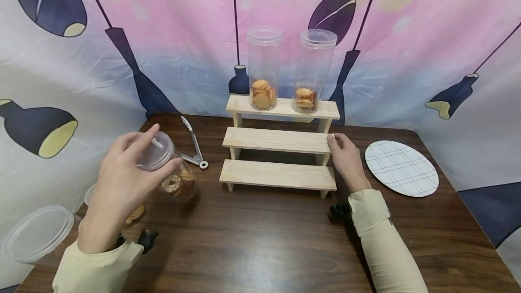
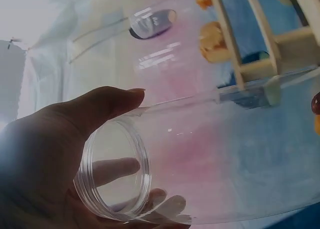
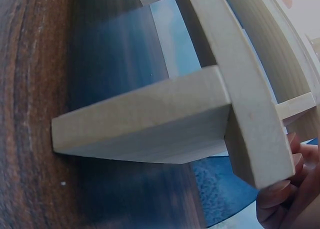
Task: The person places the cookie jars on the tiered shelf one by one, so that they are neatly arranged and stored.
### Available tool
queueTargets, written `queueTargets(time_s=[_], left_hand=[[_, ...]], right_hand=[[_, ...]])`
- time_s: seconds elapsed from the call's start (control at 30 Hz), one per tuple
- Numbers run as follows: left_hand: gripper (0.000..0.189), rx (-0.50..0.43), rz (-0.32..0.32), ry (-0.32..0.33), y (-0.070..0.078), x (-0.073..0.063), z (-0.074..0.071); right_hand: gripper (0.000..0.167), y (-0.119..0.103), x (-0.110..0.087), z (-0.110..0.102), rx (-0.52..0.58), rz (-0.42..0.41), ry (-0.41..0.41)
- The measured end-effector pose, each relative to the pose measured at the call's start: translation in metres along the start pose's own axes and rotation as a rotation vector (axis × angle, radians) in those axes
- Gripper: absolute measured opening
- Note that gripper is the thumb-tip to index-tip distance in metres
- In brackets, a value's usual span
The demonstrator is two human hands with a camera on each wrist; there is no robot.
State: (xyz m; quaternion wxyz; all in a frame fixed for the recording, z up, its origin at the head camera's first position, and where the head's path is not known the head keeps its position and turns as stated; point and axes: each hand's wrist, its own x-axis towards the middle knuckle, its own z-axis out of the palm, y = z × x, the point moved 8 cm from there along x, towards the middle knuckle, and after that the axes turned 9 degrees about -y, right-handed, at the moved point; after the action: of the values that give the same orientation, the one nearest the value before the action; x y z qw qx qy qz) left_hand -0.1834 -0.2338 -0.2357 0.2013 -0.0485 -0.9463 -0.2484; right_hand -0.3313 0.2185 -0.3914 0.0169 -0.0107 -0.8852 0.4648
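My left hand point(image 1: 126, 171) grips a clear jar point(image 1: 184, 185) round its lidded top, thumb and fingers on opposite sides. Cookies, one ring-shaped with pale sprinkles, lie at the jar's bottom. In the left wrist view, the jar's ridged lid point(image 2: 142, 159) is within the hand's grasp. A three-tier wooden rack point(image 1: 277, 139) stands at the table's middle. My right hand point(image 1: 348, 159) holds the right end of its middle shelf; in the right wrist view its fingertips point(image 3: 277, 194) curl at the board's end. Two tall clear jars point(image 1: 263, 71) point(image 1: 315, 73) with cookies stand on the top shelf.
Metal tongs point(image 1: 195, 141) lie left of the rack. A white checked plate point(image 1: 400, 168) is at the right. Other lidded clear containers point(image 1: 38, 234) stand at the left edge, partly hidden by my left arm. A patterned cloth point(image 1: 195, 21) hangs behind the dark wooden table point(image 1: 244, 238).
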Motion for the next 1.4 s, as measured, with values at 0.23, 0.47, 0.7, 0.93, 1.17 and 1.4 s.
queueTargets(time_s=[0.23, 0.47, 0.7, 0.93, 1.17, 1.4], left_hand=[[0.078, -0.046, 0.059, -0.048, 0.034, 0.027, 0.006], [0.078, -0.079, 0.077, -0.055, 0.064, 0.051, 0.007], [0.077, -0.099, 0.112, -0.099, 0.099, 0.074, 0.013], [0.077, -0.107, 0.143, -0.182, 0.132, 0.098, 0.032], [0.083, -0.116, 0.116, -0.271, 0.144, 0.114, 0.061], [0.082, -0.084, 0.110, -0.284, 0.145, 0.126, 0.078]], right_hand=[[0.070, 0.000, -0.001, 0.001, 0.006, -0.001, -0.003], [0.069, 0.001, 0.000, 0.000, 0.011, -0.010, 0.006], [0.067, -0.001, 0.000, 0.000, 0.015, -0.017, 0.010], [0.067, 0.000, -0.002, 0.001, 0.025, -0.008, 0.013], [0.067, 0.000, -0.003, 0.001, 0.022, -0.004, 0.012], [0.067, 0.000, -0.003, 0.000, 0.015, -0.011, 0.020]])
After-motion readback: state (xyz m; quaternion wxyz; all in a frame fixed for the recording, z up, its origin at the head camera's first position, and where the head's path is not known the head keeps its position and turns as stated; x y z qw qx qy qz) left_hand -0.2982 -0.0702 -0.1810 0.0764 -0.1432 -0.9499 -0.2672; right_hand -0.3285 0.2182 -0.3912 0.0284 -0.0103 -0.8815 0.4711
